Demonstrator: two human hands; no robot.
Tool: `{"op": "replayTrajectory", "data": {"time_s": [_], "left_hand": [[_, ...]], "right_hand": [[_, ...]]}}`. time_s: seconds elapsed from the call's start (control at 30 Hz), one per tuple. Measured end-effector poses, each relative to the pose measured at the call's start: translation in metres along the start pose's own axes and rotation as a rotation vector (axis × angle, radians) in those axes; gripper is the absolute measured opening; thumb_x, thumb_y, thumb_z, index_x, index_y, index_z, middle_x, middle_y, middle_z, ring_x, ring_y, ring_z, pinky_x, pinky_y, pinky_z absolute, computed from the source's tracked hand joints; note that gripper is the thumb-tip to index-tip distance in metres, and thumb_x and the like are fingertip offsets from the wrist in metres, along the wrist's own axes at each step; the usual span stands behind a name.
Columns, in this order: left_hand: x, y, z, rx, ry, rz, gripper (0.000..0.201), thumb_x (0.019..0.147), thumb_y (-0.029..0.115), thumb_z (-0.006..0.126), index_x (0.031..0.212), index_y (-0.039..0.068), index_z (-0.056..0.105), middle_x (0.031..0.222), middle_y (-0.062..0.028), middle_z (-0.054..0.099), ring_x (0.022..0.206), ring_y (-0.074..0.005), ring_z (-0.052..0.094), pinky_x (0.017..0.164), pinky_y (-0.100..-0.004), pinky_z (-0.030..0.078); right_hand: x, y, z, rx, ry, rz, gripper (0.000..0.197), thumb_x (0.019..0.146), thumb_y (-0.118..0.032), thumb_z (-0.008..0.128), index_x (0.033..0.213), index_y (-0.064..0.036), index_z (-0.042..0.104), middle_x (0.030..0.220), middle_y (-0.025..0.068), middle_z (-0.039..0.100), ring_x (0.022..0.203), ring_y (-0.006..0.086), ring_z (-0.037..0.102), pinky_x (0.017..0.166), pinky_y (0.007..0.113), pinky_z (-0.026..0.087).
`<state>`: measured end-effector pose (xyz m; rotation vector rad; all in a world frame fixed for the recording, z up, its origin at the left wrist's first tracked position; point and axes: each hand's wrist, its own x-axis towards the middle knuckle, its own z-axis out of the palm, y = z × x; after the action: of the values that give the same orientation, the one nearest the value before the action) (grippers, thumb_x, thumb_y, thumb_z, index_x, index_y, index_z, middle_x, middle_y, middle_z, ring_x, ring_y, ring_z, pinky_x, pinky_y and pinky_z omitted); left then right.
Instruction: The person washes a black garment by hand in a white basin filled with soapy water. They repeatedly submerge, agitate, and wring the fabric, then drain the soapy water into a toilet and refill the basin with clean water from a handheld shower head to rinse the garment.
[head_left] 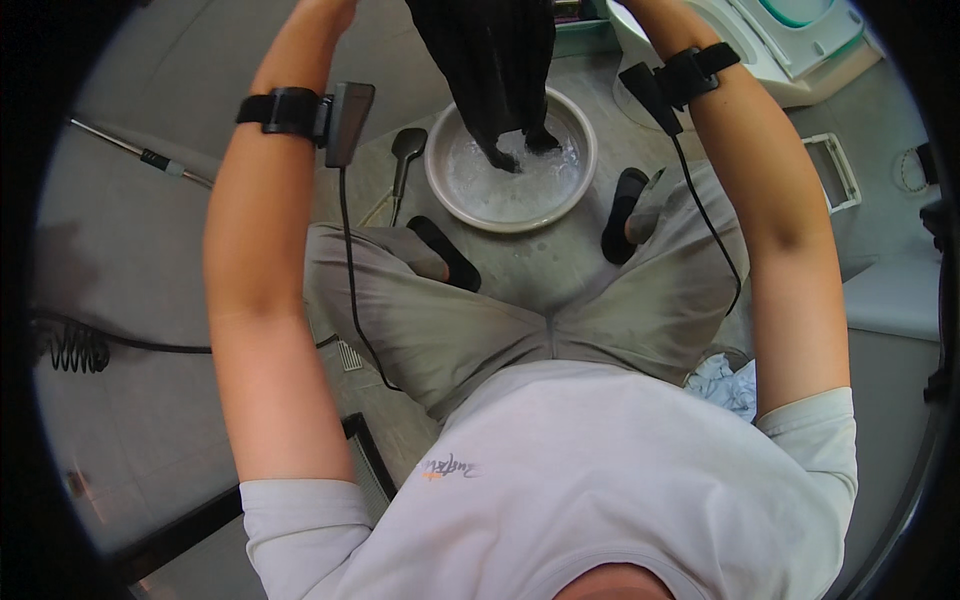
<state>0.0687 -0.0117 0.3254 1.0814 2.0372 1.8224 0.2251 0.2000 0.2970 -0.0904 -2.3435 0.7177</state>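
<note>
A dark, wet-looking black cloth or garment hangs down from the top edge of the view, between my raised forearms. Its two lower ends dip into sudsy water in a round, pale basin on the floor. Both my arms reach up and forward, and my hands lie beyond the top edge. Whether they grip the black cloth is hidden. Each forearm wears a black strap with a small device and a cable.
A black shower head lies left of the basin. My feet, in dark footwear, flank it. A white and teal toilet stands at the far right, near a white-framed item. Crumpled light-blue cloth lies beside my right hip.
</note>
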Motion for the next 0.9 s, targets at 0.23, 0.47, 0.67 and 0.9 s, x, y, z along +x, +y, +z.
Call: {"op": "replayTrajectory", "data": {"time_s": [0.23,0.47,0.67,0.9], "left_hand": [[0.010,-0.016,-0.005,-0.133,-0.026,0.066,0.025,0.093,-0.003,0.052,0.113,0.004,0.065,0.104,-0.0094,0.071,0.094,-0.0226,0.070,0.082,-0.0378,0.060],[-0.013,-0.208,0.006,0.145,-0.097,-0.140,0.039,0.092,-0.003,0.052,0.126,0.008,0.067,0.116,-0.0085,0.070,0.102,-0.0221,0.068,0.085,-0.0339,0.059],[-0.082,-0.349,0.053,0.508,-0.236,-0.243,0.048,0.079,0.002,0.058,0.125,0.011,0.069,0.119,-0.0183,0.069,0.115,-0.0397,0.064,0.101,-0.0402,0.049],[-0.131,-0.411,0.104,0.959,-0.688,-0.680,0.085,0.080,0.020,0.066,0.155,0.043,0.034,0.168,-0.0110,0.015,0.146,-0.0527,0.026,0.113,-0.0578,0.039]], "right_hand": [[0.008,0.018,0.013,0.198,0.078,0.010,0.024,0.085,-0.020,0.066,0.100,-0.0017,0.072,0.084,0.0163,0.072,0.074,0.0267,0.066,0.069,0.039,0.052],[-0.071,0.122,0.122,0.044,-0.132,0.208,0.026,0.083,-0.021,0.064,0.097,0.0008,0.070,0.097,0.0292,0.069,0.096,0.0458,0.067,0.081,0.048,0.054],[-0.158,0.185,0.212,-0.180,-0.651,0.478,0.039,0.077,-0.024,0.061,0.111,-0.0099,0.074,0.114,0.0214,0.070,0.109,0.0420,0.064,0.095,0.047,0.053],[-0.224,0.203,0.297,-0.216,-1.068,0.666,0.091,0.081,-0.018,0.066,0.160,-0.0381,0.024,0.170,0.0176,0.005,0.146,0.0594,0.019,0.116,0.056,0.036]]}}
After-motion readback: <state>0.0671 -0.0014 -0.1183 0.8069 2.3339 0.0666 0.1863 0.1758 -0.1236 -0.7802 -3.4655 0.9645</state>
